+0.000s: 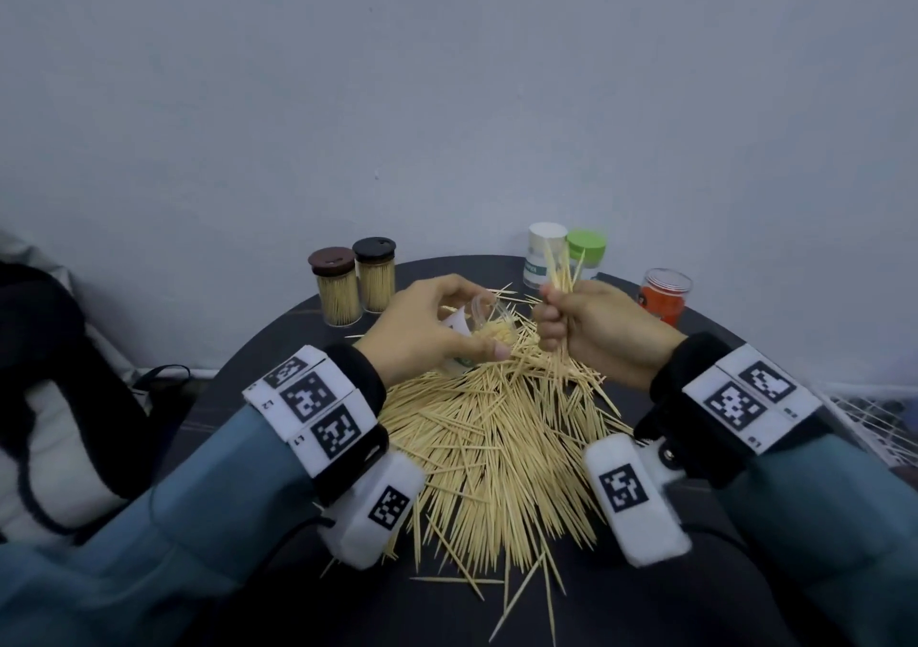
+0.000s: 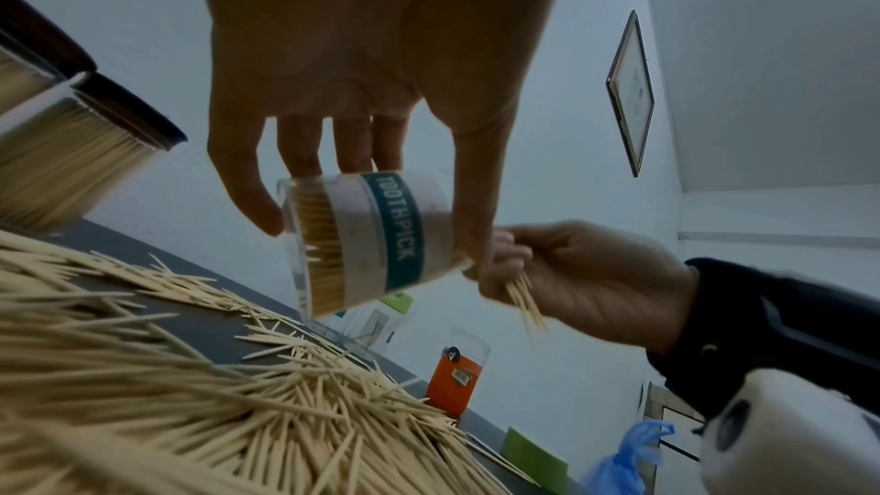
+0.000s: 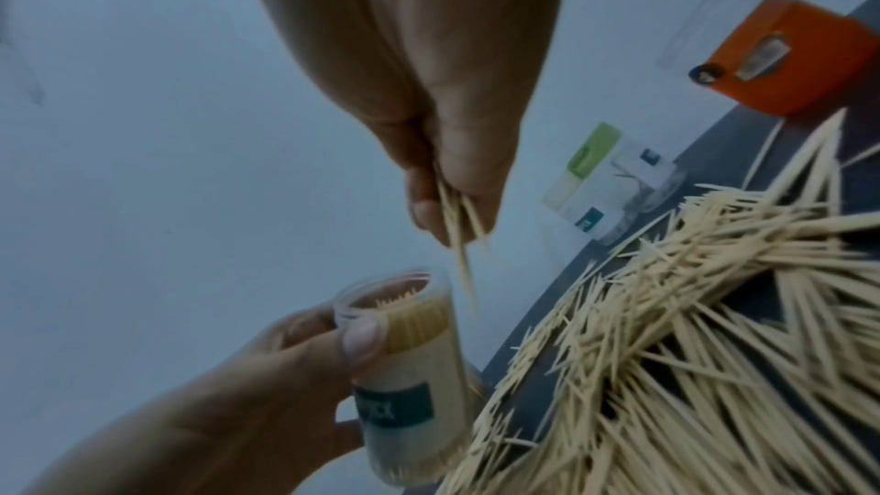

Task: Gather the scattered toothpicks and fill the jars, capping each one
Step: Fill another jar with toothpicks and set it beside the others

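My left hand (image 1: 437, 328) grips a clear uncapped jar (image 2: 362, 239) with a teal TOOTHPICK label, tilted above the pile and partly filled with toothpicks. The same jar (image 3: 409, 364) shows in the right wrist view with its open mouth up. Just right of it, my right hand (image 1: 591, 318) pinches a bundle of toothpicks (image 1: 561, 269), their tips sticking up and down out of the fist (image 3: 457, 224). A big heap of loose toothpicks (image 1: 497, 438) covers the dark round table (image 1: 695, 611) under both hands.
Two full capped jars, brown lid (image 1: 334, 288) and black lid (image 1: 376, 274), stand at the back left. A white-lidded jar (image 1: 544, 254), a green-lidded jar (image 1: 586, 249) and an orange-labelled clear jar (image 1: 664, 296) stand at the back right. The wall is close behind.
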`<action>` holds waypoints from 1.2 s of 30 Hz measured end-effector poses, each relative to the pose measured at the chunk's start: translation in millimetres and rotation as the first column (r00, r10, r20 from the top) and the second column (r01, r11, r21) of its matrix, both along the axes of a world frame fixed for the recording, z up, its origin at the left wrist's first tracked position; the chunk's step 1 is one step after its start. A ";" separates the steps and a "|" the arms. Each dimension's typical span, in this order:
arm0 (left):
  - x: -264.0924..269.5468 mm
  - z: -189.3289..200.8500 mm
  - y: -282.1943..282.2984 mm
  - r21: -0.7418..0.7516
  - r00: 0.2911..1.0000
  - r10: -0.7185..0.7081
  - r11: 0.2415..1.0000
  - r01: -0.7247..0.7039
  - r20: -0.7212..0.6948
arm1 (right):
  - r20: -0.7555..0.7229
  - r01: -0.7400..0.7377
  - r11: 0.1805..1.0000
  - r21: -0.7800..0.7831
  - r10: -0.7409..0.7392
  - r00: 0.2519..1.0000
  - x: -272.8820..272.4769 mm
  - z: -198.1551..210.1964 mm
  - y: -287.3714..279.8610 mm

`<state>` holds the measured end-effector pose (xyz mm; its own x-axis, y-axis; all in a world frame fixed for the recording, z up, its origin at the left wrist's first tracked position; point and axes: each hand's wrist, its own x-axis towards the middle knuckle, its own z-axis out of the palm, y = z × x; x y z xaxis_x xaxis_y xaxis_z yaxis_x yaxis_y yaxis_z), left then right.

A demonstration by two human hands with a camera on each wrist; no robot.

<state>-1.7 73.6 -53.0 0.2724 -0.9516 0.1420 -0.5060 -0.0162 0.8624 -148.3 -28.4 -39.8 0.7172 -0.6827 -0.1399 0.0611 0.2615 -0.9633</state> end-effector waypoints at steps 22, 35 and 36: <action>-9.1 -2.1 -2.3 -0.014 0.985 -0.076 0.997 0.075 -0.153 | 0.168 0.046 0.938 -0.342 0.013 0.986 13.3 -9.8 32.0; -10.7 0.9 -0.7 -0.005 0.979 -0.063 0.998 0.063 -0.194 | 0.263 0.127 0.928 -0.349 -0.033 0.964 9.9 -5.7 30.9; -10.7 1.0 -0.7 -0.003 0.975 -0.063 0.998 0.064 -0.212 | 0.268 0.120 0.931 -0.344 -0.025 0.963 10.0 -5.1 31.8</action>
